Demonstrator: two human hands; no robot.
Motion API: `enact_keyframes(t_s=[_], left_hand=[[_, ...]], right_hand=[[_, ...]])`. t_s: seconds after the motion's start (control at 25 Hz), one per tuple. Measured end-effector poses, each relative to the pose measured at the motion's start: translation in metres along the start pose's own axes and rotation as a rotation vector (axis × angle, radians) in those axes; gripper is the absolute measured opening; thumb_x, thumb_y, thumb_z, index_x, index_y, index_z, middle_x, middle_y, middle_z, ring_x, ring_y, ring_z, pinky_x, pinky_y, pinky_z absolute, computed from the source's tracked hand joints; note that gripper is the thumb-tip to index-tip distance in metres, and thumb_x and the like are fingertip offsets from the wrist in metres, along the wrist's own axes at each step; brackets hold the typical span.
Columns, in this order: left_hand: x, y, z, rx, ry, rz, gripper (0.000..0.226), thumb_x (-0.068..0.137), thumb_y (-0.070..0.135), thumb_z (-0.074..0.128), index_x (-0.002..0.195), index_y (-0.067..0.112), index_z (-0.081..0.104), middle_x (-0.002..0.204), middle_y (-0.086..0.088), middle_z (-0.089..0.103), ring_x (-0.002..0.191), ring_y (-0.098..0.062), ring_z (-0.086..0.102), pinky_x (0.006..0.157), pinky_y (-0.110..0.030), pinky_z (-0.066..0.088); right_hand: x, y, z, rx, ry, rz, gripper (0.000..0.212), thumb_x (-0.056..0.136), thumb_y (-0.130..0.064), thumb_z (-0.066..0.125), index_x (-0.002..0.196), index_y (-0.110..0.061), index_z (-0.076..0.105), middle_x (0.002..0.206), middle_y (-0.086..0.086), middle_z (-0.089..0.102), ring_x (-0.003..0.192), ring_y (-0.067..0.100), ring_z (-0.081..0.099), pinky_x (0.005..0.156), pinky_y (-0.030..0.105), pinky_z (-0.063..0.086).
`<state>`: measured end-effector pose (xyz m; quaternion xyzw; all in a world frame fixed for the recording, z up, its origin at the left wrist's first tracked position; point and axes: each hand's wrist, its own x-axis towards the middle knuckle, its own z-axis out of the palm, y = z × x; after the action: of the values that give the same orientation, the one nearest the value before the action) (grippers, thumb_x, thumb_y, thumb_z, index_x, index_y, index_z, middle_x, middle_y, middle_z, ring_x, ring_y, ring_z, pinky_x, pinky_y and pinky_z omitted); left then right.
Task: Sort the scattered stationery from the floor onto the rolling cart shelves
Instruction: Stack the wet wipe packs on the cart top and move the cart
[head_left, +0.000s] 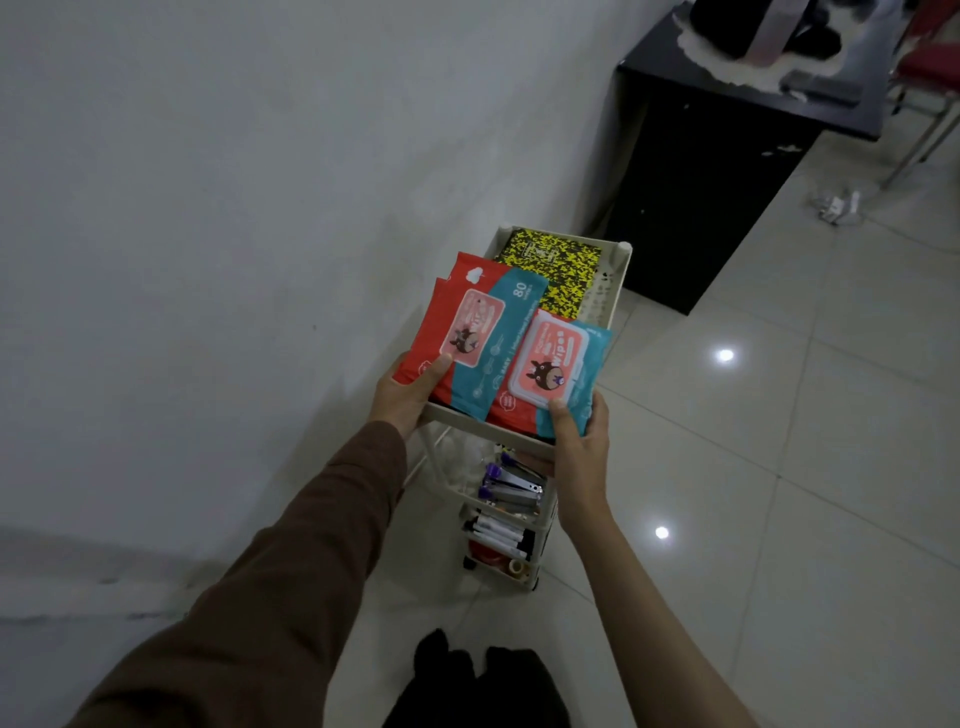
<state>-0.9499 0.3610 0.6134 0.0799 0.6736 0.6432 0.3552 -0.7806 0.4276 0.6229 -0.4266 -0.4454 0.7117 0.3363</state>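
Observation:
A white rolling cart (613, 291) stands against the wall. On its top shelf lie a yellow-and-black notebook (561, 270) and two red-and-teal wipes packs. My left hand (410, 395) grips the left wipes pack (467, 332) at its near corner, thumb on top. My right hand (582, 441) holds the right wipes pack (556, 374) at its near edge, thumb pressed on it. Lower shelves hold purple-handled clips (509, 486), markers (498, 532) and tape rolls (511, 566).
A black cabinet (701, 197) stands just behind the cart, with dark items on top. A white wall runs along the left. Glossy tiled floor spreads to the right, with a crumpled wrapper (836, 205) and chair legs (919, 150) far right. Dark fabric (467, 680) lies near my feet.

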Motion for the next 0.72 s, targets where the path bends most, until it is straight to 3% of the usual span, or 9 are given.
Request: enact_keyframes(t_s=[0.16, 0.32, 0.48, 0.6, 0.72], left_hand=[[0.014, 0.007, -0.001, 0.014, -0.05, -0.004, 0.02, 0.079, 0.03, 0.069, 0.097, 0.023, 0.062, 0.103, -0.01, 0.069, 0.096, -0.029, 0.067, 0.086, -0.044, 0.054], [0.032, 0.017, 0.001, 0.057, -0.117, -0.003, 0.02, 0.079, 0.029, 0.07, 0.096, 0.024, 0.061, 0.1, -0.007, 0.069, 0.088, -0.023, 0.069, 0.078, -0.038, 0.057], [0.046, 0.025, 0.0, 0.1, -0.192, 0.011, 0.017, 0.078, 0.028, 0.07, 0.093, 0.026, 0.061, 0.09, 0.0, 0.07, 0.073, -0.012, 0.071, 0.063, -0.027, 0.059], [0.049, 0.026, -0.001, 0.101, -0.22, 0.016, 0.02, 0.075, 0.03, 0.071, 0.092, 0.027, 0.061, 0.089, 0.001, 0.07, 0.073, -0.013, 0.071, 0.063, -0.028, 0.059], [0.05, 0.025, -0.002, 0.118, -0.246, 0.016, 0.028, 0.072, 0.037, 0.071, 0.095, 0.029, 0.059, 0.091, 0.001, 0.07, 0.075, -0.013, 0.071, 0.061, -0.028, 0.058]], right_hand=[[0.004, 0.003, 0.008, 0.002, 0.06, 0.002, 0.039, 0.093, -0.027, 0.052, 0.13, -0.026, 0.037, 0.118, 0.003, 0.058, 0.097, 0.021, 0.066, 0.062, 0.036, 0.061], [0.006, 0.007, 0.02, 0.042, 0.149, -0.002, 0.049, 0.094, -0.027, 0.051, 0.138, -0.022, 0.031, 0.126, 0.008, 0.055, 0.108, 0.024, 0.062, 0.082, 0.048, 0.056], [0.003, 0.014, 0.033, 0.099, 0.212, -0.028, 0.052, 0.094, -0.026, 0.05, 0.141, -0.021, 0.028, 0.127, 0.008, 0.055, 0.109, 0.021, 0.062, 0.083, 0.037, 0.058], [0.003, 0.015, 0.034, 0.08, 0.239, -0.028, 0.052, 0.095, -0.026, 0.049, 0.142, -0.022, 0.027, 0.127, 0.007, 0.054, 0.108, 0.02, 0.062, 0.081, 0.032, 0.058], [0.002, 0.015, 0.031, 0.053, 0.229, -0.009, 0.054, 0.095, -0.028, 0.049, 0.143, -0.024, 0.024, 0.127, 0.006, 0.054, 0.109, 0.02, 0.061, 0.082, 0.036, 0.057]])
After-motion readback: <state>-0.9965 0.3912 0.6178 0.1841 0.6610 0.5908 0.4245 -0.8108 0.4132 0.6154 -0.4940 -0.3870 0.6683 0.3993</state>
